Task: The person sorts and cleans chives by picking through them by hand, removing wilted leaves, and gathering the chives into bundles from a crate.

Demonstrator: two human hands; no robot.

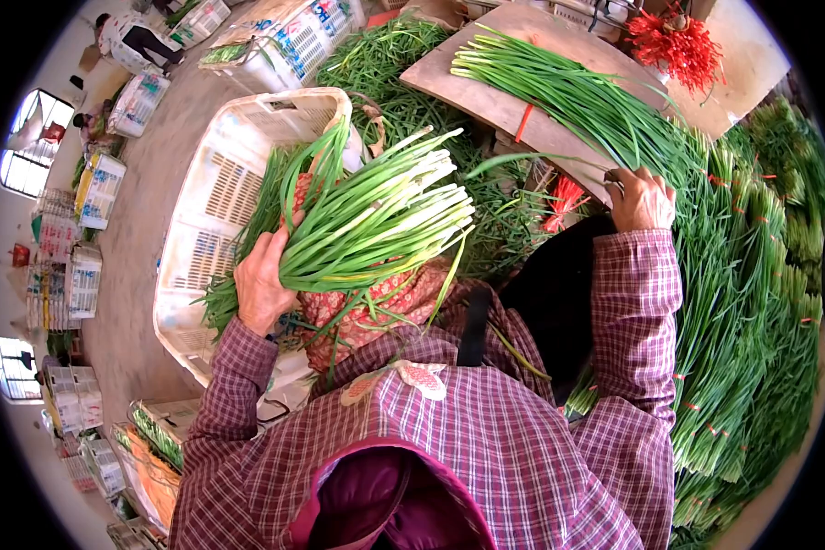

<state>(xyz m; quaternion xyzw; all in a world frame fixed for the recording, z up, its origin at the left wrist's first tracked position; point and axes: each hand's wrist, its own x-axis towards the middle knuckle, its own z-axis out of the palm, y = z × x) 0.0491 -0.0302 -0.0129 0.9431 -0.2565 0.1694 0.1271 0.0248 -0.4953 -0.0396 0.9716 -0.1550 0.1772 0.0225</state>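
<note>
My left hand point(264, 280) is closed round a loose bunch of long green stalks point(376, 220), whose pale cut ends point right. The bunch lies above a red patterned cloth point(339, 321) on my lap, beside the white plastic crate point(188, 238). On the right, my right hand point(642, 199) pinches a single green leaf point(522, 159) that stretches left towards the bunch. It is just below the board point(440, 73), on which another pile of green stalks point(559, 82) rests with a red tie hanging near the board's edge.
Tied green bundles point(733, 339) are heaped along the right. Loose leaves point(385, 55) cover the floor behind the crate. Red ties point(676, 46) hang at the top right, and more red ties point(564, 200) lie below the board. A person point(133, 41) bends over at the far left.
</note>
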